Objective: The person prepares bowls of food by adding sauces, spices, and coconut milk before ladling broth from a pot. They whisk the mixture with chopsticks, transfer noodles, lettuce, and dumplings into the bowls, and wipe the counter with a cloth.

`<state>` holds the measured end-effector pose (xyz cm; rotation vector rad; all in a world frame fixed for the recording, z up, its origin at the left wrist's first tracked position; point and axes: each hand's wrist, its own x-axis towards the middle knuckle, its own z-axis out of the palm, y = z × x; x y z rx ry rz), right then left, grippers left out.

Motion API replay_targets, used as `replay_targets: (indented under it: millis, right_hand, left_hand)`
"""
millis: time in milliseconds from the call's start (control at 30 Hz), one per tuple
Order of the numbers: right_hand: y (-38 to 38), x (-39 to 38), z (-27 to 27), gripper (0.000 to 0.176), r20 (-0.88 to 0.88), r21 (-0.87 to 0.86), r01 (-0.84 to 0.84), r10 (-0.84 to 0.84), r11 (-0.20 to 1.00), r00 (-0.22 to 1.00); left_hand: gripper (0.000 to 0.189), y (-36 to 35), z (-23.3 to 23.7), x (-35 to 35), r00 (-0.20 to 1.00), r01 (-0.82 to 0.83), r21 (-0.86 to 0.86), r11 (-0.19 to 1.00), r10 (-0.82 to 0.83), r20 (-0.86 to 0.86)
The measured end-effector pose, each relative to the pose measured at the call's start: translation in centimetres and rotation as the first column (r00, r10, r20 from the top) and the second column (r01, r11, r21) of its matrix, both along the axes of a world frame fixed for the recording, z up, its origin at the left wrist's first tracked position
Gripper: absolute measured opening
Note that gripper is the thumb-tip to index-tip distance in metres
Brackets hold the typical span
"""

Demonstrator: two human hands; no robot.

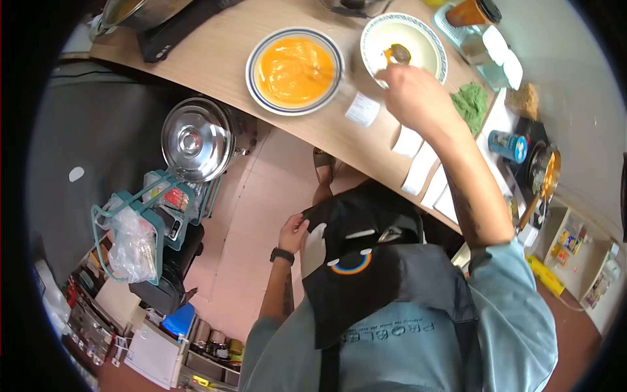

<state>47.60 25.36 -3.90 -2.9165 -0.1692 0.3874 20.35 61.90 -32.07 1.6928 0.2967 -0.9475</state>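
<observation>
My right hand (415,95) is closed at the near rim of a white bowl (439,49) with a patterned blue edge. It grips what looks like a spoon (400,55), whose head lies in the bowl beside a little orange-yellow stuff. To the left stands a blue-rimmed plate (253,81) filled with smooth orange puree (295,70). My left hand (294,234) hangs low beside my black apron (392,281), with loosely bent fingers close to its edge. It appears to hold nothing, and some fingers are partly hidden.
A paper slip (362,110) lies between plate and table edge. A green cloth (470,104), a blue can (508,146) and a pan (545,173) are on the right. Below the table's left side stands a lidded steel pot (196,140), near a teal-framed cart (160,245).
</observation>
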Motion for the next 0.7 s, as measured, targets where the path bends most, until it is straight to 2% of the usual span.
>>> replay_targets:
  millis: [33,100,133,167,233,267,300,367,433,500,567,633,700]
  right_hand:
    - [0.2,0.7,-0.6,0.016,0.008,-0.002,-0.019,0.019,1.000,1.000]
    - [1.1,0.2,-2.7,0.018,0.157,0.055,-0.100,0.090,0.993,0.984]
    - [1.3,0.9,-3.3,0.017,0.241,0.088,-0.100,0.076,0.991,0.968]
    - [1.1,0.7,-2.5,0.017,0.250,0.089,-0.102,0.077,0.991,0.965]
    - [0.5,-0.1,0.1,0.016,0.043,0.009,-0.005,0.004,1.000,0.999]
    - [0.8,-0.3,-0.1,0.017,-0.005,-0.042,-0.006,0.006,0.999,1.000]
    - [1.0,-0.1,-1.1,0.017,-0.011,-0.040,-0.007,0.007,0.999,1.000]
    - [1.7,0.7,-3.2,0.018,0.209,0.070,-0.103,0.086,0.992,0.974]
    - [1.0,0.2,-2.2,0.018,0.165,0.040,-0.052,0.045,0.998,0.985]
    - [0.8,-0.7,-0.6,0.016,-0.005,0.013,0.015,-0.015,1.000,1.000]
    - [1.5,-0.9,-1.4,0.017,0.031,0.014,0.000,-0.001,1.000,1.000]
    - [0.9,0.3,-2.9,0.018,0.134,0.073,-0.042,0.032,0.996,0.990]
    - [0.9,-0.2,-0.8,0.017,0.098,0.041,-0.004,0.000,0.999,0.995]
  left_hand:
    - [0.045,-0.6,-0.4,0.6,1.000,-0.019,-0.002,1.000,0.019,0.008]
    - [0.045,0.1,-1.0,-0.5,0.997,0.058,0.048,0.997,-0.055,-0.050]
    - [0.045,0.1,-1.5,-0.8,0.997,0.075,0.036,0.997,-0.074,-0.026]
    - [0.045,0.3,-1.4,-0.6,0.997,0.073,0.039,0.997,-0.072,-0.017]
    - [0.045,0.5,-0.9,-0.4,0.998,-0.024,0.008,1.000,0.025,-0.056]
    - [0.045,0.1,0.4,0.2,0.991,-0.096,-0.042,0.994,0.092,-0.102]
    - [0.045,0.3,-0.6,-0.4,0.990,-0.097,-0.040,0.994,0.092,-0.107]
    - [0.040,0.4,-1.4,-0.5,0.998,0.052,0.032,0.998,-0.051,-0.041]
    - [0.038,0.6,-0.1,0.3,0.992,0.099,0.069,0.993,-0.093,-0.084]
    - [0.041,0.3,0.2,0.0,0.989,-0.125,-0.082,0.989,0.118,-0.088]
    - [0.043,0.8,-1.1,-1.4,0.987,-0.113,-0.093,0.989,0.102,-0.121]
    - [0.040,0.6,-1.7,-0.8,0.994,0.079,0.020,0.997,-0.078,-0.076]
    - [0.041,0.5,-1.5,0.0,0.997,0.058,0.038,0.998,-0.056,-0.053]
